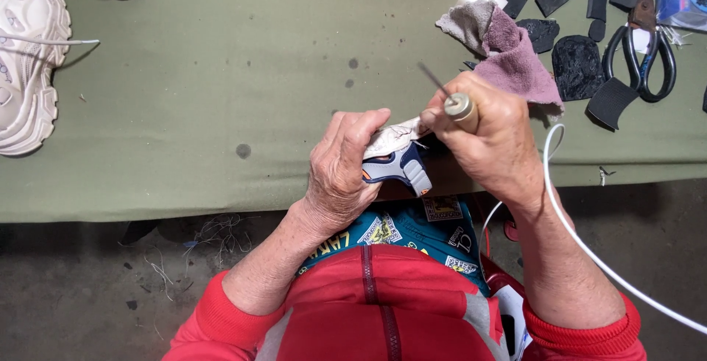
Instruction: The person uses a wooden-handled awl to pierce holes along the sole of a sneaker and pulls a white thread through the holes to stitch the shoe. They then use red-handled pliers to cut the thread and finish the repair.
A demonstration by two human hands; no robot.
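Gripping: left hand (342, 169) clamped round small shoe (395, 156), shoe at fingertips
Awl: wooden-handled awl (458, 103) fisted in right hand (490, 140), just beside shoe
Surface: green table (221, 110)

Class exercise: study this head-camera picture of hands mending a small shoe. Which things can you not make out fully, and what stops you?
- Small shoe, head view: mostly covered by the left hand and right hand.
- Awl: handle buried in the right hand's grip.
- White sneaker: cut off by the left edge.
- Scissors: blade tips hidden among black rubber pieces.
- White cord: runs out at the right edge.
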